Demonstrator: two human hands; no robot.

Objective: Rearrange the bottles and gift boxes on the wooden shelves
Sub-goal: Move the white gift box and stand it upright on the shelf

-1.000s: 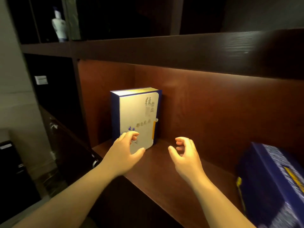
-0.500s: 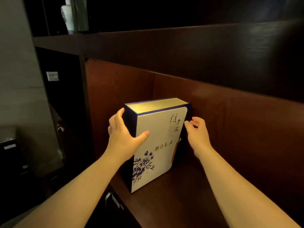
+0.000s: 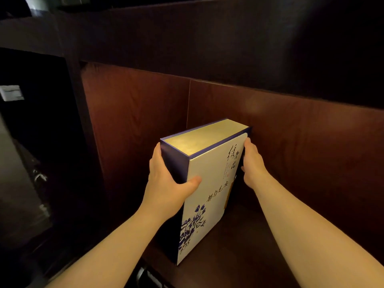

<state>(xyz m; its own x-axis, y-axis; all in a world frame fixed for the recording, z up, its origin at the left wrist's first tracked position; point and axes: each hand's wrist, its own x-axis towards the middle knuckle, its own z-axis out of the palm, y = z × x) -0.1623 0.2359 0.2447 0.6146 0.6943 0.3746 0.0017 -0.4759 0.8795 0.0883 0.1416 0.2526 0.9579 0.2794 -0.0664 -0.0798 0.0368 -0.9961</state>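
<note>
A tall gift box [image 3: 209,196] stands upright on the wooden shelf [image 3: 239,256], in the left corner of the compartment. Its front is cream with blue flowers and dark writing, its sides are navy and its top is gold. My left hand [image 3: 166,179] clasps the box's left navy side, thumb across the front face. My right hand [image 3: 252,165] presses the right edge near the top, fingers hidden behind the box. Both hands hold it between them.
A dark shelf board [image 3: 228,44] runs overhead. The reddish back panel [image 3: 301,146] and side wall [image 3: 133,121] close the compartment. To the left lies a dark bay with a white wall switch [image 3: 11,92]. A pale bottle base [image 3: 31,3] shows at the top left.
Both hands have closed in on the box: a second ago they were in front of it, now they grip its two sides. The view has moved closer and lower.
</note>
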